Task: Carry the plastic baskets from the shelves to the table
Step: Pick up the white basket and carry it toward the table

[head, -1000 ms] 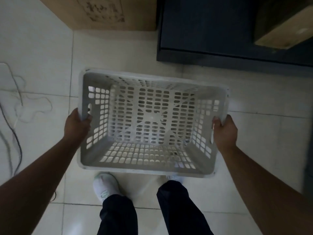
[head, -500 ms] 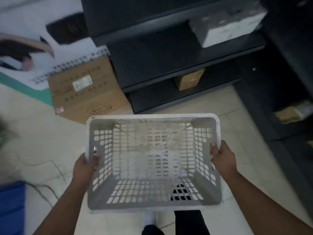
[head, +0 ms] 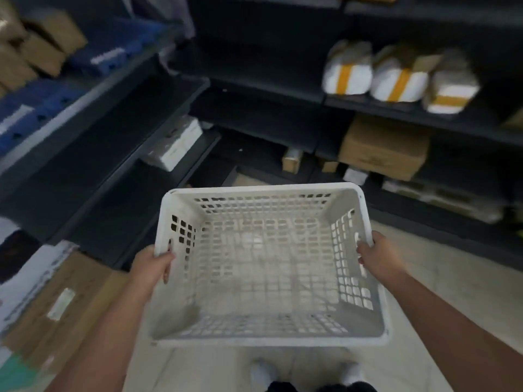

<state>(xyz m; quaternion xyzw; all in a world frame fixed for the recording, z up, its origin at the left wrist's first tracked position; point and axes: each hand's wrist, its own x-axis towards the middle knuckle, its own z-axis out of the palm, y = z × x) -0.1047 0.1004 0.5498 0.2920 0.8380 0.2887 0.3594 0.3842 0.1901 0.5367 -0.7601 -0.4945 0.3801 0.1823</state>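
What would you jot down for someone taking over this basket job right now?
Left hand: grips the basket's left rim.
Right hand: grips the right rim.
Basket: empty, held roughly level above the floor, in front of the dark shelves.
Done: this basket is off the shelves and in both hands.
Left: carry it to the table, which is not in view, and set it down. No other basket shows on the shelves in view, though the picture is blurred.
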